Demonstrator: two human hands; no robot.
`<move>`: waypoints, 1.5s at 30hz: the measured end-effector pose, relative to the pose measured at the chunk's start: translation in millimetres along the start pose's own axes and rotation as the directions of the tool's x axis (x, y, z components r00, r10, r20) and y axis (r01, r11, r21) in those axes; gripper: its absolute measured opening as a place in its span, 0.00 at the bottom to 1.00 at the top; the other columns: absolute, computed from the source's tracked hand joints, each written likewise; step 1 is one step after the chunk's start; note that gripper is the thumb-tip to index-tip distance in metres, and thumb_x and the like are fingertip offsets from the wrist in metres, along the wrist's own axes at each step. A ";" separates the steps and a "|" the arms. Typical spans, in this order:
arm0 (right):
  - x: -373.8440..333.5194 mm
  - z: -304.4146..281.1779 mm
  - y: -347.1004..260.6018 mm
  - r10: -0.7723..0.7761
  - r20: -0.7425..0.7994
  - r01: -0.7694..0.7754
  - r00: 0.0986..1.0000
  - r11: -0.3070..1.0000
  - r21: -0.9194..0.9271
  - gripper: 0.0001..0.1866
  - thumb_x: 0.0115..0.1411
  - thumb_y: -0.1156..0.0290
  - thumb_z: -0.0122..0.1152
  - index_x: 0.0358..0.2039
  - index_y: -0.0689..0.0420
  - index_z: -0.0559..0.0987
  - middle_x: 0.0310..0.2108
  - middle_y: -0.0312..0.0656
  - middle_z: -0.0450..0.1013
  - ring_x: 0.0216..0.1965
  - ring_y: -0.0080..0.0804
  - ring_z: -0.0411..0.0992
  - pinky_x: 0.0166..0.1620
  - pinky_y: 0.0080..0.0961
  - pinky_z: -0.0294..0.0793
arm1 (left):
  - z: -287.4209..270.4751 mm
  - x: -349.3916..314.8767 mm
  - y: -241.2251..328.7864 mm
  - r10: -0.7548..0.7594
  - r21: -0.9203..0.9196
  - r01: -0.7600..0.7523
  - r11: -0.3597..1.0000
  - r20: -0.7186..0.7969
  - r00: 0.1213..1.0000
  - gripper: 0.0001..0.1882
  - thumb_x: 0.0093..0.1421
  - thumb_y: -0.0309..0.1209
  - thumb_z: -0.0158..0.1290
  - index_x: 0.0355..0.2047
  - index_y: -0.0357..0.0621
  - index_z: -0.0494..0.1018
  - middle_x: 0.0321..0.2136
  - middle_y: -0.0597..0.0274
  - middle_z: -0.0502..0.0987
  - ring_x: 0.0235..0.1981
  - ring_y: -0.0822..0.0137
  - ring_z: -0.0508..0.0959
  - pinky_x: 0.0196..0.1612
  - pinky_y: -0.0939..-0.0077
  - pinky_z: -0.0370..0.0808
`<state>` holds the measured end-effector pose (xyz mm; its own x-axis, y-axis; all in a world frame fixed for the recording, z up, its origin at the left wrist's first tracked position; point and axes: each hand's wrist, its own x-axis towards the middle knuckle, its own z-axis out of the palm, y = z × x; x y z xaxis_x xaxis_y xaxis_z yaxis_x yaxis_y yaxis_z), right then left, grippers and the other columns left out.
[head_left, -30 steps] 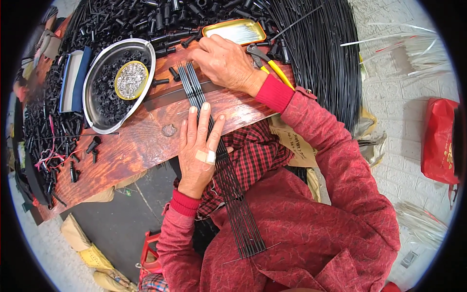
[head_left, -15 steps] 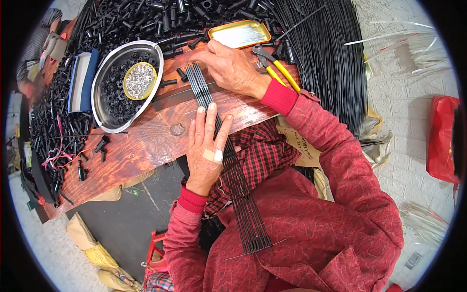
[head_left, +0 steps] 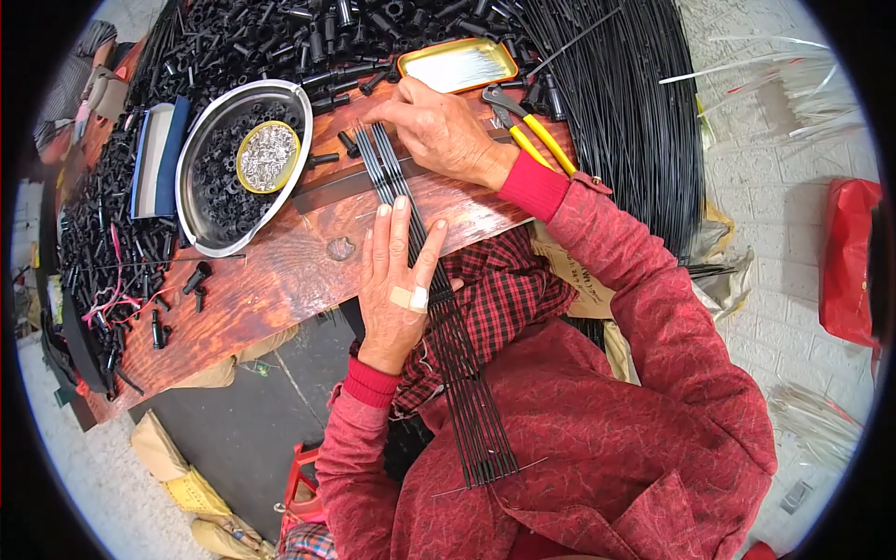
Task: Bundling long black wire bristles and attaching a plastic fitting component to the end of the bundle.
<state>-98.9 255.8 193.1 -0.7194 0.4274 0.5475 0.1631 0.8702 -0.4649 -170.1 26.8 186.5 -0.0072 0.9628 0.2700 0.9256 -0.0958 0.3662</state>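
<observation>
A flat row of thin black rods (head_left: 457,359) runs from the table edge down over my lap, with a thin wire crossing its lower end. My left hand (head_left: 392,289), with plasters on its back, lies along the rods. Its fingers stretch over them, and a thumb tip shows at their other side. Up at the rods' far ends, my right hand (head_left: 439,131) is closed in a pinch, its index fingertip touching or just beside the tips. Anything between those fingers is too small to make out.
Around lie a steel tray (head_left: 191,219) of black rings with a small tin of metal bits (head_left: 268,157), a yellow tin (head_left: 457,67) of fine pins, yellow-handled pliers (head_left: 532,140), a blue box (head_left: 159,159), heaped black plastic parts (head_left: 252,37) and a large rod bundle (head_left: 635,112). Another person's arm shows far left.
Both my hands stay almost in place on the rods. At the far left, the other person's hand has shifted slightly.
</observation>
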 end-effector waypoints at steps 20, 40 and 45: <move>3.6 -3.8 2.4 -0.051 0.011 0.050 0.999 0.999 0.011 0.18 0.59 0.79 0.60 0.47 0.45 0.84 0.32 0.39 0.68 0.33 0.42 0.73 0.35 0.37 0.76 | 0.4 0.0 -0.8 0.003 0.001 -0.003 1.000 -0.010 1.000 0.41 0.55 0.50 0.62 0.68 0.58 0.66 0.72 0.44 0.56 0.72 0.42 0.57 0.67 0.47 0.62; 0.5 -3.7 -7.7 -0.012 -0.026 0.011 1.000 1.000 -0.027 0.11 0.60 0.77 0.61 0.42 0.51 0.84 0.32 0.41 0.70 0.33 0.42 0.74 0.34 0.36 0.76 | 1.6 1.4 -1.1 0.020 -0.053 -0.024 0.998 -0.071 0.997 0.38 0.55 0.44 0.63 0.67 0.54 0.68 0.70 0.42 0.58 0.70 0.40 0.60 0.67 0.49 0.64; 4.3 1.0 -0.9 0.006 -0.042 -0.003 0.999 0.998 0.068 0.11 0.60 0.79 0.61 0.42 0.52 0.84 0.31 0.40 0.70 0.32 0.40 0.74 0.34 0.35 0.75 | 0.1 0.4 -2.1 0.024 -0.040 -0.027 0.999 -0.068 0.997 0.36 0.57 0.40 0.62 0.67 0.53 0.68 0.70 0.42 0.59 0.70 0.40 0.61 0.67 0.50 0.64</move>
<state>-102.8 256.5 195.1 -0.6894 0.4422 0.5738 0.1188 0.8504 -0.5126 -172.0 27.5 185.8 -0.0101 0.9409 0.3386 0.9094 -0.1322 0.3944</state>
